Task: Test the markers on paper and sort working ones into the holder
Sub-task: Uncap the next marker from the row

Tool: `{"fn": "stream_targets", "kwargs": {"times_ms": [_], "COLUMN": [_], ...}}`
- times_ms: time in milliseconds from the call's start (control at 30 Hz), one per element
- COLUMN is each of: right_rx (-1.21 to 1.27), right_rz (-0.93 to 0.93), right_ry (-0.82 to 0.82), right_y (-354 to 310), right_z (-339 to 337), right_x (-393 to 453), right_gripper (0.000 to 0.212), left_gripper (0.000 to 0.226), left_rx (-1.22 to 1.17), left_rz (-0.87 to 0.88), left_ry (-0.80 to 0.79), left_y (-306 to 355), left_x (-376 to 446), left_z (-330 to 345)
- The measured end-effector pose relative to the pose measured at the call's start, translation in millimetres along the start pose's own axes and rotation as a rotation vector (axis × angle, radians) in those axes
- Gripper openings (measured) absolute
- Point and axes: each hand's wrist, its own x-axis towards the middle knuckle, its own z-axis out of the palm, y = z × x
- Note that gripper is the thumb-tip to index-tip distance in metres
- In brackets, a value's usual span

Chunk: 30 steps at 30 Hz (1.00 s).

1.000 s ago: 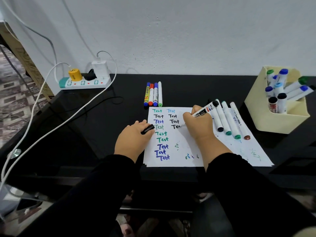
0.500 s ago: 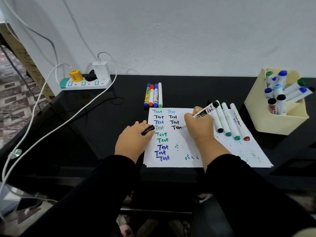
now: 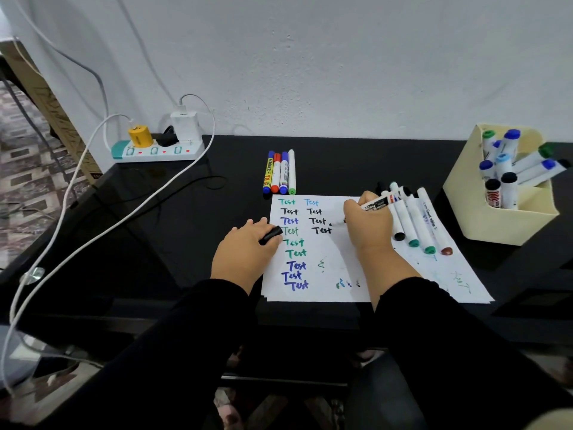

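A white paper sheet (image 3: 387,274) lies on the black table (image 3: 186,237), covered with "Test" words in teal, black, blue and green. My right hand (image 3: 367,226) grips a black marker (image 3: 376,204), its tip just above the sheet beside the black words. My left hand (image 3: 245,248) rests at the sheet's left edge and holds the black cap (image 3: 271,235). Several white markers (image 3: 415,221) lie on the paper's right part. A cream holder (image 3: 483,212) at the right contains several capped markers.
Several markers (image 3: 280,173) lie side by side behind the paper. A power strip (image 3: 156,148) with chargers sits at the back left, its white cables (image 3: 93,231) trailing across the table's left side. The wall is close behind.
My right hand has shifted slightly up and right with the marker; the tip now sits beside the third black word. My left hand stays put with the cap.
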Motion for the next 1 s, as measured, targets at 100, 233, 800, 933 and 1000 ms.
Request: {"fn": "stream_targets", "kwargs": {"times_ms": [100,233,800,933,1000], "right_rx": [0.084,0.098,0.234,0.265,0.306], "right_rz": [0.092,0.176,-0.051,-0.043,-0.031], "right_ry": [-0.018,-0.083,-0.382,-0.407,-0.406], "right_y": [-4.2,-18.9,-69.3,-70.6,-70.3], "right_z": [-3.9,-10.7,-30.5,-38.1,-40.3], "right_x": [4.7,6.3,-41.5,-45.4,-46.1], "right_gripper": [0.033,0.034,0.044,0.044,0.045], "left_gripper": [0.045,0.044,0.035,0.034,0.033], "left_rx": [-0.004,-0.015,-0.642,-0.703,-0.737], "left_rz": [0.0,0.014,0.161,0.169,0.176], "left_ry": [-0.002,-0.007,-0.079,-0.106,-0.119], "left_y": [1.1,3.1,43.6,48.7,50.8], "left_x": [-0.8,-4.5,-49.0,-53.7,-54.1], "left_z": [-0.9,-3.3,-49.3,-53.5,-55.0]}}
